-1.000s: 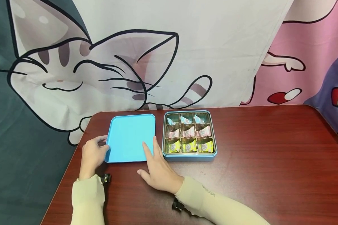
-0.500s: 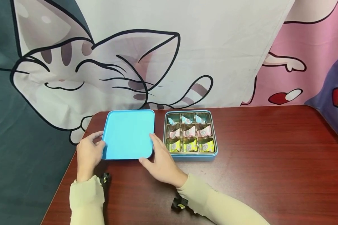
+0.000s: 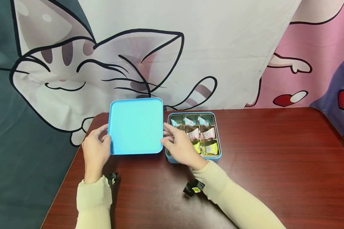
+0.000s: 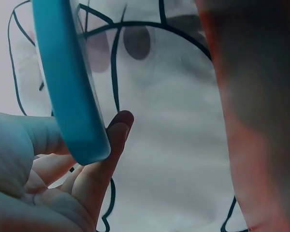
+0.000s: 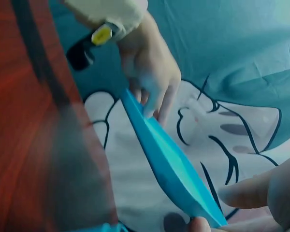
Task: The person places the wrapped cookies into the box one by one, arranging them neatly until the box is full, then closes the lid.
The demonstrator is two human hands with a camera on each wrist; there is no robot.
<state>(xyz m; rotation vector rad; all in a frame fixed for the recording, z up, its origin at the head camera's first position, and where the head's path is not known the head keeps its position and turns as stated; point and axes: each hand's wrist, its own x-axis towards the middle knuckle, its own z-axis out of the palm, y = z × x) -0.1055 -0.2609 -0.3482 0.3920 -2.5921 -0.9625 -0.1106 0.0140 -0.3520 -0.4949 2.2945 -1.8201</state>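
Raised off the table, a flat blue lid [image 3: 136,127] is held between both hands. The left hand [image 3: 96,152] pinches its left edge, the thumb on one face and fingers behind, as the left wrist view also shows. At the opposite edge the right hand [image 3: 183,146] holds the lid with thumb and fingertips; the right wrist view has the lid [image 5: 166,154] tilted. A blue tin [image 3: 174,160] stands uncovered under the right hand. Wrapped candies in blue, pink [image 3: 208,133] and yellow [image 3: 210,148] sit in its divided gold tray, some hidden by that hand.
The brown wooden table [image 3: 275,165] extends to the right of the tin. Behind its back edge hangs a white cloth [image 3: 232,57] with a cartoon cat, beside a pink patterned part. Small black devices are strapped at both wrists.
The lid has risen from the table and shifted slightly right. The right hand has gone from lying by the lid with fingers spread to holding its right edge, partly over the tin.
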